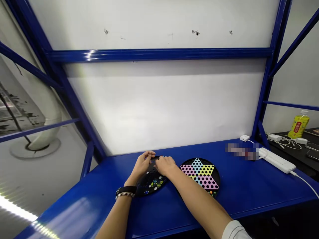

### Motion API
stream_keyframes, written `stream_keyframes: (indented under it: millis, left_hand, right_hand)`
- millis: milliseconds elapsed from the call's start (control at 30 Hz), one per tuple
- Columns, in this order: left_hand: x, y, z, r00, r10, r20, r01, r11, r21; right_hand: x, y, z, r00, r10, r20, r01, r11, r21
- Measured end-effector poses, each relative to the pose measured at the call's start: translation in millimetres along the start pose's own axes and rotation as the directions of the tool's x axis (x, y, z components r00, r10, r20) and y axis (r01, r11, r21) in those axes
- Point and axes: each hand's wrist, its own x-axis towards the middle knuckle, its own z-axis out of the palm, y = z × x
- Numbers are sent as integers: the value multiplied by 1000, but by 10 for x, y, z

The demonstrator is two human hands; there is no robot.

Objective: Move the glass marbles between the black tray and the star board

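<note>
Bends left fingers [149, 154] and right fingers [159, 161] over the far part of a black tray [144, 185], cannot tell whether grasping anything; shows marbles [155, 182] nearer than the fingers, star board [199, 174] to their right

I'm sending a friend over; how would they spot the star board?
On the blue tabletop, find the black tray of marbles. The star board is right of it, partly behind the right forearm; only it shows a pink, yellow and blue star.
</note>
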Motion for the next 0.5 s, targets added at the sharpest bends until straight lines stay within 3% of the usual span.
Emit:
stream_keyframes:
  millis: [133, 267, 367, 433, 500]
  left_hand:
    - [-54, 58, 49, 998, 44, 41, -46, 997, 55]
    - [-138, 220, 187, 986, 98, 136, -120, 979, 163]
    - [-300, 524, 326, 964, 143, 223, -196, 951, 240]
    - [-527, 821, 464, 940, 187, 286, -264, 929, 259]
    - [-857, 1137, 651, 888, 259, 381, -372, 891, 261]
  right_hand:
    - [-152, 80, -113, 993, -116, -27, 112, 989, -100]
    - [-489, 473, -514, 987, -128, -101, 137, 987, 85]
    - [-879, 933, -717, 998, -58, -26, 62, 966, 252]
    - [-1154, 1236, -714, 1000, 25, -1, -24, 961, 275]
    - [-1389, 1475, -614, 996, 91, 2, -89, 968, 234]
